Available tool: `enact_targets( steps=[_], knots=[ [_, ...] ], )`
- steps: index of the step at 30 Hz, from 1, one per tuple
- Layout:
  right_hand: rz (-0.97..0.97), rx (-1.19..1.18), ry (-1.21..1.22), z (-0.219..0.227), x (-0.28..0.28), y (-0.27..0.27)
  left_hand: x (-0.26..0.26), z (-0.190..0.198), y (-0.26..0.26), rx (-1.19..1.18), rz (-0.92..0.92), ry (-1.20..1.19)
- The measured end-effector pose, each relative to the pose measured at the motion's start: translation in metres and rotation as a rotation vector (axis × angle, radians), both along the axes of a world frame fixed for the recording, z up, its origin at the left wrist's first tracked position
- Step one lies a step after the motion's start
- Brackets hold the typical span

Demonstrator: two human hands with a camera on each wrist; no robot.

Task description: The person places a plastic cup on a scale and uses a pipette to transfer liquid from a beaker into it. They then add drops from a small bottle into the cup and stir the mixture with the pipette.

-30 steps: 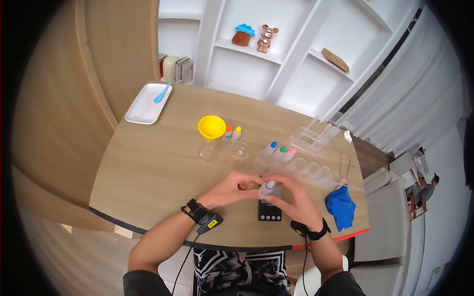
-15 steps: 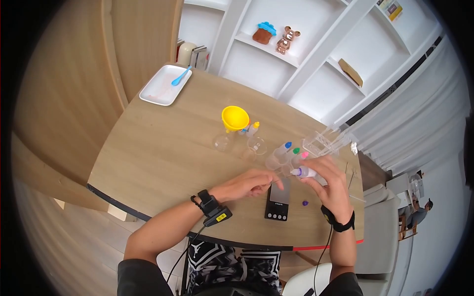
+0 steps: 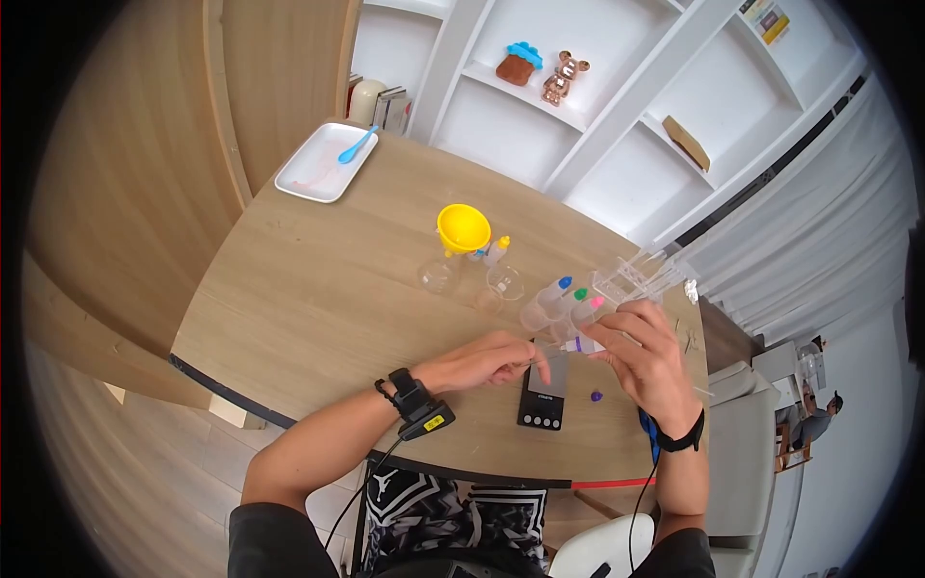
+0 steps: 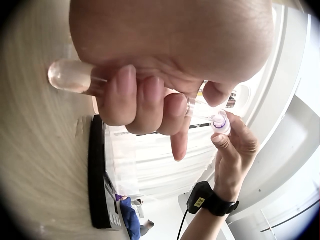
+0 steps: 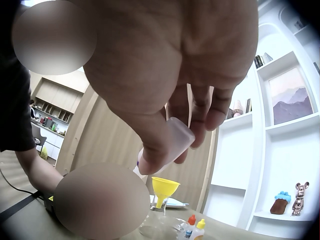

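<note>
My left hand [image 3: 501, 360] curls its fingers round a clear test tube [image 4: 70, 76]; in the left wrist view its rounded end, with pale liquid inside, sticks out past the fingers. My right hand [image 3: 646, 352] pinches a white dropper bottle [image 3: 586, 345] with a purple ring. The bottle lies tilted on its side, its nozzle pointing left, right at the tube's mouth. Below the hands is a black digital scale [image 3: 541, 395]. A purple cap [image 3: 596, 396] lies on the table to the right of the scale.
Capped dropper bottles [image 3: 580, 295] stand in a clear holder ahead of my right hand. Beyond it is a clear rack [image 3: 626, 279]. A yellow funnel [image 3: 463, 228] sits on a flask [image 3: 436, 277], beside a glass beaker [image 3: 505, 282]. A white tray [image 3: 313, 173] holds a blue spoon [image 3: 356, 145].
Both hands were together at the bottle over the scale, then parted, and the purple cap came into view on the table. The right hand has since brought the bottle's nozzle to the tube.
</note>
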State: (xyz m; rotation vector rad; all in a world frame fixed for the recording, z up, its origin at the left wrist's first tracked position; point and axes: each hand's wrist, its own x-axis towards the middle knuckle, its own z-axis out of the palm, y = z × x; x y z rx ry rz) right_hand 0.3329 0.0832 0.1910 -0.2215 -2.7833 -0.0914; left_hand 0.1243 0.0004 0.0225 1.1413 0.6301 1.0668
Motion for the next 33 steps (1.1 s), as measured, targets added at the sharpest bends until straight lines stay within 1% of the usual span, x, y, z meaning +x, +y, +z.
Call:
enact_targets(
  steps=[12, 15, 19, 21, 22, 24, 25, 27, 28, 31, 32, 33],
  knots=[
    [-0.011, -0.022, 0.01, -0.002, 0.003, 0.0, 0.0, -0.002, 0.002, 0.013, 0.003, -0.004],
    [-0.042, -0.127, 0.019, -0.002, 0.002, 0.001, -0.001, -0.001, 0.002, 0.013, 0.002, -0.025],
    [-0.136, -0.268, 0.118, -0.009, 0.006, -0.002, -0.002, 0.0, 0.001, 0.022, 0.019, -0.027],
    [-0.186, -0.328, 0.17, -0.014, 0.013, 0.002, -0.003, 0.002, -0.001, 0.032, 0.044, 0.01],
    [-0.189, -0.434, 0.215, -0.022, 0.018, 0.006, -0.003, 0.003, -0.002, 0.038, 0.057, 0.028],
    [-0.195, -0.644, 0.306, -0.043, 0.03, 0.015, 0.0, 0.002, 0.0, 0.142, 0.161, 0.117],
    [-0.207, -0.758, 0.317, -0.051, 0.032, 0.012, 0.002, 0.001, 0.002, 0.195, 0.21, 0.162],
    [-0.233, -0.987, 0.345, -0.07, 0.028, 0.001, 0.004, -0.001, 0.003, 0.195, 0.225, 0.165],
    [-0.189, -0.967, 0.297, -0.079, 0.029, 0.001, 0.005, -0.002, 0.003, 0.197, 0.228, 0.167],
    [-0.179, -1.019, 0.293, -0.097, 0.024, -0.011, 0.003, -0.01, 0.005, 0.158, 0.143, 0.153],
    [-0.143, -0.916, 0.293, -0.101, 0.024, -0.01, 0.004, -0.013, 0.006, 0.155, 0.144, 0.153],
    [-0.168, -0.888, 0.264, -0.094, 0.026, -0.011, 0.004, -0.014, 0.005, 0.15, 0.148, 0.153]
  ],
)
